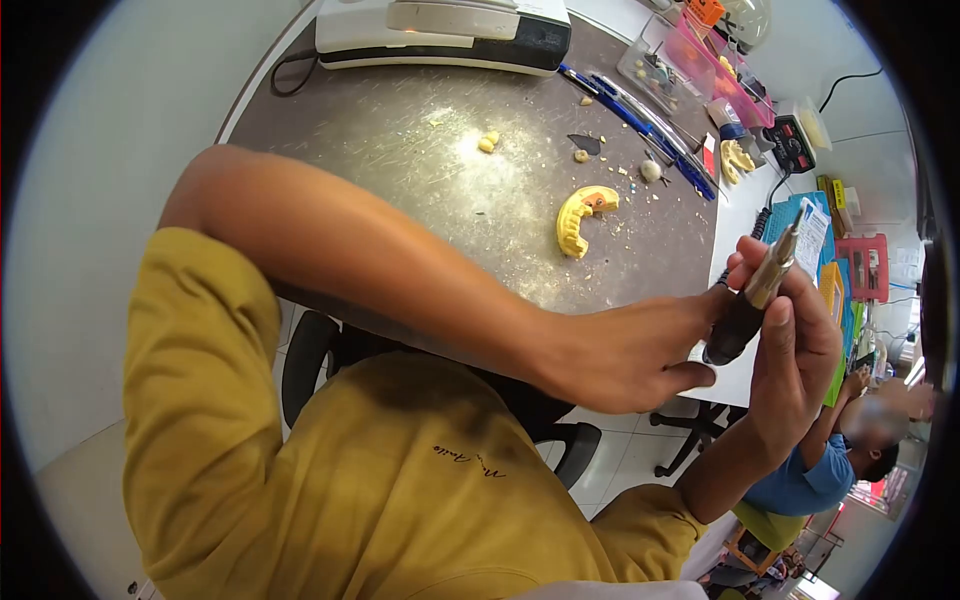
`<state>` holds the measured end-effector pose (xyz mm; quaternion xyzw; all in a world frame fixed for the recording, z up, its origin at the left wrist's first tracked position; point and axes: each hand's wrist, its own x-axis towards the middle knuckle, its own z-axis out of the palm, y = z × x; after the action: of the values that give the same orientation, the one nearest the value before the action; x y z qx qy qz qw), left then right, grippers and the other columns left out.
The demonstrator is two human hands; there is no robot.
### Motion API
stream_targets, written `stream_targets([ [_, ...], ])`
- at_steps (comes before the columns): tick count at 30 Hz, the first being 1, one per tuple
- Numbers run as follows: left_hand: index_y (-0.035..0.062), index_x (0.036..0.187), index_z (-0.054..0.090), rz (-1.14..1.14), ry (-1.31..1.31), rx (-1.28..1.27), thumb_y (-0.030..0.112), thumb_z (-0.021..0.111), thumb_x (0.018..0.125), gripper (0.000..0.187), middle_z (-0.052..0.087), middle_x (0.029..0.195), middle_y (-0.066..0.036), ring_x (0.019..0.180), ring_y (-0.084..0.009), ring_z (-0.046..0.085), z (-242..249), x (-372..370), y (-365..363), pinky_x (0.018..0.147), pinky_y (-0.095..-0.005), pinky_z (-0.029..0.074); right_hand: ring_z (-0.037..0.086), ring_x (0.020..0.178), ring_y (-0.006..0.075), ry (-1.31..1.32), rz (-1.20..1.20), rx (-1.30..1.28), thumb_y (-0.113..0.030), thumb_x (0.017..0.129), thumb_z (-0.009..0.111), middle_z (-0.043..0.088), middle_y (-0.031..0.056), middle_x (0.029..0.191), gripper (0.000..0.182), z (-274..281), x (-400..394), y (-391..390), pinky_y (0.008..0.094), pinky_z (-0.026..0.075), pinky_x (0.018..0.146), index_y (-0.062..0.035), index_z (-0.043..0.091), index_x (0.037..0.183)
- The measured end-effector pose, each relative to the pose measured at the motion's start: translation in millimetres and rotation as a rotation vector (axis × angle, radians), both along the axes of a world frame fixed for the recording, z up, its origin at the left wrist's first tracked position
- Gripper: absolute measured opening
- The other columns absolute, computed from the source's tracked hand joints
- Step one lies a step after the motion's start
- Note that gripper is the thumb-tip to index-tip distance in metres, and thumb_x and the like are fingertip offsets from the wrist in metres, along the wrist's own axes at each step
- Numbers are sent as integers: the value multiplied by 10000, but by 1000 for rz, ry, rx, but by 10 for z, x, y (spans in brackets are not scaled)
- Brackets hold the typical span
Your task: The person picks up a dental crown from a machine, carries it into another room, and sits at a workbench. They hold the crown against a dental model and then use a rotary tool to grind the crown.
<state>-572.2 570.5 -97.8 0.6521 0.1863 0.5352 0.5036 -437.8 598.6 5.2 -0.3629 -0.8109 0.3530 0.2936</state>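
Observation:
A black-and-silver rotary handpiece (774,272) is raised at the desk's right edge, its narrow tip pointing up and to the right. My right hand (800,345) is closed around its silver part, thumb and fingers on either side. From the left, my left hand (635,350) reaches across to the black rear part, its fingers partly hidden behind it and its thumb below. On the desk lies a yellow dental model (572,222), a horseshoe-shaped arch with a reddish patch. Small yellowish tooth-like pieces (488,142) lie farther left.
A white-and-black machine (445,35) stands at the desk's back. Blue pens and tools (640,125), a white ball (651,171) and crumbs lie at right. Beyond are a second dental model (736,160), a control box (791,145) and pink basket (700,60). Another person (820,475) sits at right.

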Motion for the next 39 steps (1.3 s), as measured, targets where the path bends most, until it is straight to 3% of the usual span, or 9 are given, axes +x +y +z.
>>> stream_targets([
  [2,-54,1011,455,-157,-71,-181,98,554,845,247,585,869,-216,880,-410,578,7,31,88,773,-431,454,562,871,128,-25,33,-32,-219,926,536,619,129,986,356,-11,19,-12,238,443,774,84,567,1111],
  [6,-58,994,459,-140,-46,-146,103,557,847,239,589,871,-229,884,-396,588,-155,7,107,752,-421,459,571,904,161,-78,-84,-217,-204,901,576,620,129,1002,358,-144,68,-21,281,440,834,75,552,1122],
  [8,-50,976,490,-63,9,-172,121,584,836,240,609,852,-223,845,-368,611,-179,23,123,716,-408,469,566,936,172,-234,11,-87,-160,887,580,616,126,1015,320,-176,75,-6,297,424,869,52,556,1126],
  [14,-33,944,532,-131,83,-373,197,633,835,274,635,835,-190,744,-279,640,-98,-13,182,676,-360,487,569,888,215,-362,-88,-73,-76,857,574,606,138,990,263,-181,38,106,311,426,803,34,555,1095],
  [24,-39,932,519,-42,85,-274,153,634,810,255,601,764,-191,677,-316,617,-70,23,158,606,-374,468,517,768,293,-499,-93,168,-116,742,685,556,135,827,258,-84,-4,73,341,401,708,23,544,908],
  [30,-46,920,529,-104,89,-414,113,613,812,210,595,744,-185,639,-295,602,-9,17,199,578,-361,447,550,781,308,-580,-194,313,-129,743,706,589,147,857,347,-151,10,84,358,430,686,17,585,1034],
  [36,-47,923,556,-38,61,-327,153,614,838,226,610,763,-173,679,-252,608,-74,83,170,605,-349,453,590,726,208,-307,-158,141,-135,727,742,637,125,790,297,-280,157,218,305,453,685,20,641,959],
  [38,-44,942,556,-56,69,-329,175,612,850,244,617,783,-170,700,-247,611,-51,56,190,624,-348,459,599,789,169,-210,-137,-50,-126,753,730,657,117,842,289,-285,237,277,289,463,732,25,647,985],
  [39,-40,953,557,-109,113,-343,195,608,858,259,620,814,-170,735,-251,613,-50,35,195,654,-353,465,601,826,162,-96,-122,-293,-133,767,722,660,112,873,294,-286,247,294,290,463,764,29,646,1000],
])
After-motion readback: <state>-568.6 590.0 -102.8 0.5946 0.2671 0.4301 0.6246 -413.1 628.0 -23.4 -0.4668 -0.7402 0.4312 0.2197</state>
